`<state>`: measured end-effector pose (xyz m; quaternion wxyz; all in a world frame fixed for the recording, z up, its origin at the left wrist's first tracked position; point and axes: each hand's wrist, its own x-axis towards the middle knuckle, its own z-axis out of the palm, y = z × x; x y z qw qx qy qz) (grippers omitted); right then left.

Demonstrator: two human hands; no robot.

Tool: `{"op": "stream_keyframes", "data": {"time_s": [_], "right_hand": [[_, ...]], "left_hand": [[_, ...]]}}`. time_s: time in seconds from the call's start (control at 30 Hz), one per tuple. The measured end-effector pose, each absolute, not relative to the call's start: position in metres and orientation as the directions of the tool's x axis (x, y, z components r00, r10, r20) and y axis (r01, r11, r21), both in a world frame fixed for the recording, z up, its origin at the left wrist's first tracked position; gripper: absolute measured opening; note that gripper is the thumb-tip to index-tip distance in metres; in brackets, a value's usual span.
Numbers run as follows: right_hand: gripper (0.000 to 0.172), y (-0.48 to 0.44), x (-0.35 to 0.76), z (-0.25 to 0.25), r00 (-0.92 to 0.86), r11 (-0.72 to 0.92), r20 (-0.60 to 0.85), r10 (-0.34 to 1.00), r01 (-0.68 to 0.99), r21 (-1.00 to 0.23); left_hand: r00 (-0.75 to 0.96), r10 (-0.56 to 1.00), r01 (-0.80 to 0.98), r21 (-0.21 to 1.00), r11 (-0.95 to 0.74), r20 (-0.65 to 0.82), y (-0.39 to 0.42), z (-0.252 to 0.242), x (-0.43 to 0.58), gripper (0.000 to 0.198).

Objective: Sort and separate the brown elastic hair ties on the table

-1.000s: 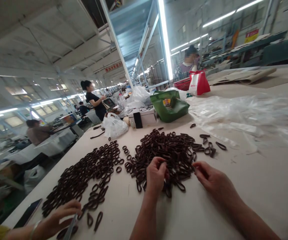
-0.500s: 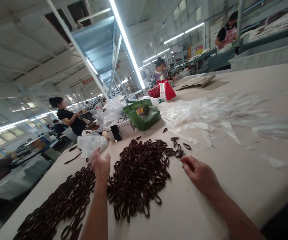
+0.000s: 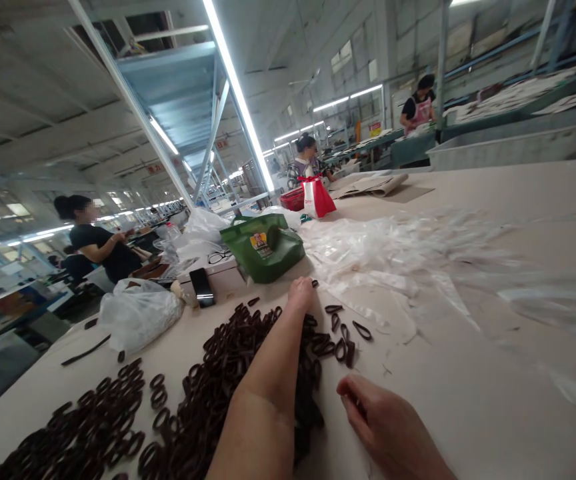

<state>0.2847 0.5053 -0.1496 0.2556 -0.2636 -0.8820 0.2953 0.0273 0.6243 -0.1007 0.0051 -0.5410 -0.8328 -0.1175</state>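
Stretched across the pile of dark brown loops (image 3: 228, 353), my left arm ends at my left hand (image 3: 301, 293), its fingers closed at a single small brown loop (image 3: 315, 283) beyond the pile. Part of the pile is hidden under that forearm. My right hand (image 3: 385, 423) rests low over the table to the right of the pile, fingers curled inward; whatever they may hold is out of sight. Several loose loops (image 3: 361, 331) lie between the two hands. A second, flatter spread of loops (image 3: 78, 427) covers the table on the left.
Behind the pile stand a green bag (image 3: 263, 250), a white box with a phone (image 3: 202, 288) leaning on it, and a white plastic bag (image 3: 138, 313). Clear plastic sheets (image 3: 383, 250) cover the right back. A red-and-white bag (image 3: 318, 199) stands farther off. Several people work beyond.
My left hand has swung from the left of the pile across it to the single loop at the back. The right hand appears lower in view, still curled. The view has shifted right.
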Motion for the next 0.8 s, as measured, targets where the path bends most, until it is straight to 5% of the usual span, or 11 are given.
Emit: {"op": "stream_keyframes", "data": {"time_s": [0.23,0.43,0.67,0.8], "right_hand": [[0.018,0.507,0.284,-0.154,-0.769,0.677,0.220,0.600,0.342,-0.652],[0.021,0.512,0.283,-0.157,-0.768,0.644,0.197,0.610,0.335,-0.688],[0.034,0.523,0.278,-0.158,-0.743,0.496,0.198,0.639,0.202,-0.844],[0.048,0.493,0.268,-0.145,-0.783,0.276,0.183,0.595,-0.015,-0.961]], "left_hand": [[-0.472,0.872,0.865,0.258,0.430,0.128,0.640,-0.107,0.030,0.026],[-0.572,0.784,0.766,0.500,0.404,0.242,0.598,-0.074,0.032,0.012],[-0.575,0.781,0.543,0.828,0.141,0.243,0.459,-0.053,0.085,0.018],[-0.616,0.771,0.165,0.983,-0.076,0.163,0.374,-0.085,0.119,0.041]]}}
